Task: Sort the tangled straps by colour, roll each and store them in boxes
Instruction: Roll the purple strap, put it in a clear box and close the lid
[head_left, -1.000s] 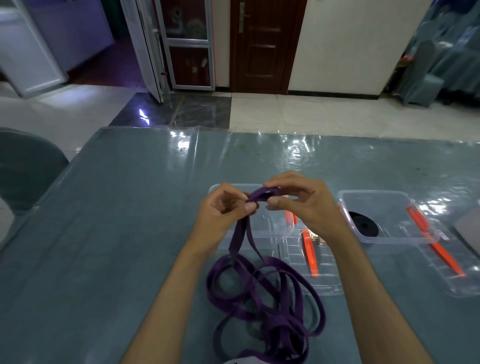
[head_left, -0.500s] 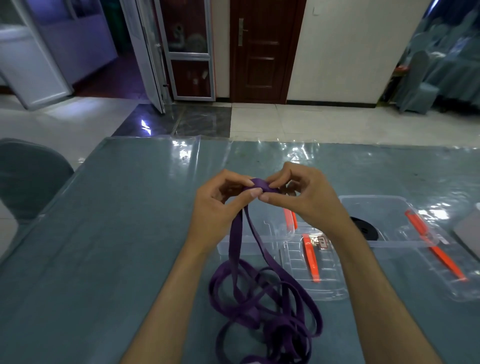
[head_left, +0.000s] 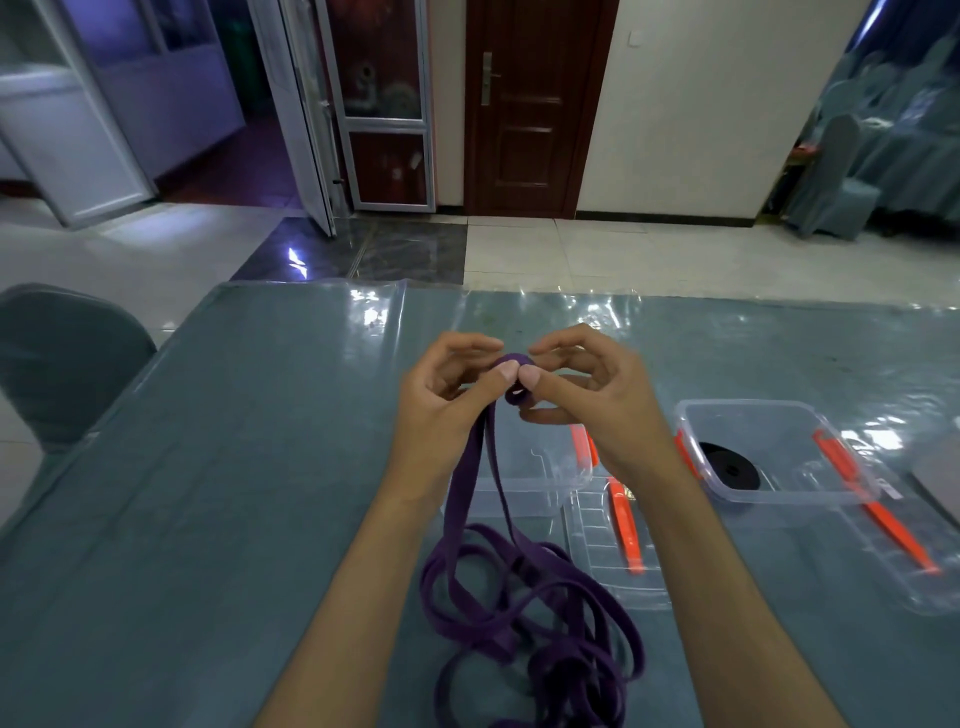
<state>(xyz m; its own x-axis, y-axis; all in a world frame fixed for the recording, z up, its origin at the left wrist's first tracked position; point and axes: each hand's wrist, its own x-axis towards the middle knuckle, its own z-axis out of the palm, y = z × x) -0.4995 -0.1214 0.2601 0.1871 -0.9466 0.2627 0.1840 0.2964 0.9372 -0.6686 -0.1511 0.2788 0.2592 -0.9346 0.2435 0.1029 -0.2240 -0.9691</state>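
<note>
Teal tabletop (head_left: 218, 467), left hand (head_left: 447, 405) and right hand (head_left: 587, 400) each pinching small rolled end of purple strap (head_left: 470, 483), loose tangle below.

Purple strap (head_left: 524, 613): its loose coils run off the bottom edge. Clear box (head_left: 524, 488) near the table's middle: far wall hidden behind both hands. Grey object (head_left: 940, 483) at the table's right edge: cut off, unidentifiable.

Strap (head_left: 524, 613): solid purple, no pattern, lying at the counter's near edge. Counter (head_left: 234, 493): plain grey-blue under a glossy clear film. Boxes (head_left: 769, 457) and lids (head_left: 613, 545): clear plastic with orange clips (head_left: 623, 525); the right box holds a black roll (head_left: 730, 466).
</note>
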